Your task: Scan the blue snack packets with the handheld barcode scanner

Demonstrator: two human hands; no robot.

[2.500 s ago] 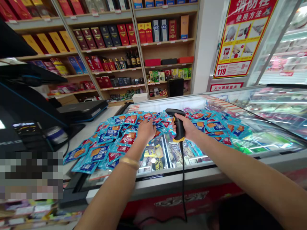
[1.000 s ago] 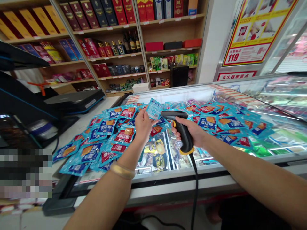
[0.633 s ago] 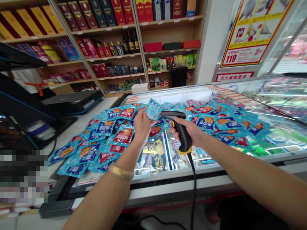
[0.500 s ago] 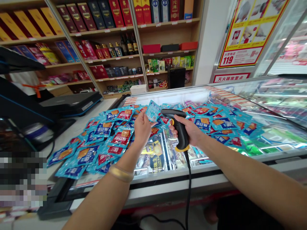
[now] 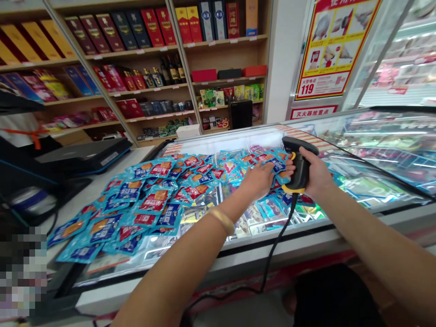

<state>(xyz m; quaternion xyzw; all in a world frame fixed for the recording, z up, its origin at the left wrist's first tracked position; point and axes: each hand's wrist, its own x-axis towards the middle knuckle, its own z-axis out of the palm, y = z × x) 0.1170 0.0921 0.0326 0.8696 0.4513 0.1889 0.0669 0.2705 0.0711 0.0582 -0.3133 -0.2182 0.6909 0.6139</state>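
Right hand [image 5: 316,175] closed around the grip of a black handheld barcode scanner [image 5: 299,165] with yellow trim, its head tipped upward. Left hand [image 5: 259,181] open and palm down, resting on blue snack packets [image 5: 153,200], with fingers [image 5: 284,169] stretched toward the scanner and ending just beside it. Gold bangle [image 5: 222,221] around the left wrist. Black scanner cable [image 5: 279,240] dropping from the scanner's base and curving down across the front of a chest freezer [image 5: 374,218]. Packets, blue with orange and red panels, spread in a loose overlapping layer across the freezer's glass lid and onto a white counter [image 5: 91,195] on the left. Packaged frozen goods [image 5: 269,211] faintly visible through the glass. Dark flat device [image 5: 83,152] on the counter. Behind the freezer, wooden shelves [image 5: 225,43] of boxed liquor and bottled wine [image 5: 172,68]. To the right, a red-and-yellow safety poster [image 5: 337,50] marked 119.
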